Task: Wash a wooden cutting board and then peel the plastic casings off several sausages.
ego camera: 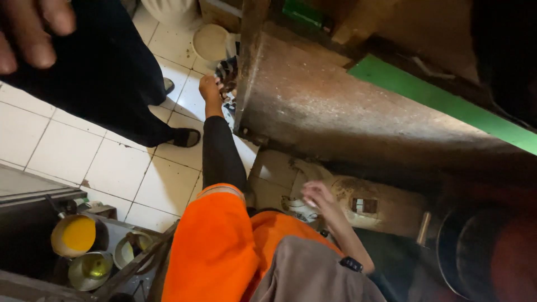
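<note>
My left hand (211,89) reaches forward on a black sleeve with an orange upper arm. Its fingers curl on a dark patterned object (227,74) at the edge of a big rusty metal body (335,95). That object is too small to identify. My right hand (317,194), on a bare arm with a dark wristband (351,264), rests low beneath the metal body. It touches a white crumpled thing (299,208) on the floor. Blur hides whether it grips it.
A person in a black garment and sandals (185,137) stands on the white tiled floor (67,151); their hand (31,28) hangs near the camera. Bowls of yellow liquid (75,235) and oil (94,268) sit lower left. A green band (436,98) crosses the metal.
</note>
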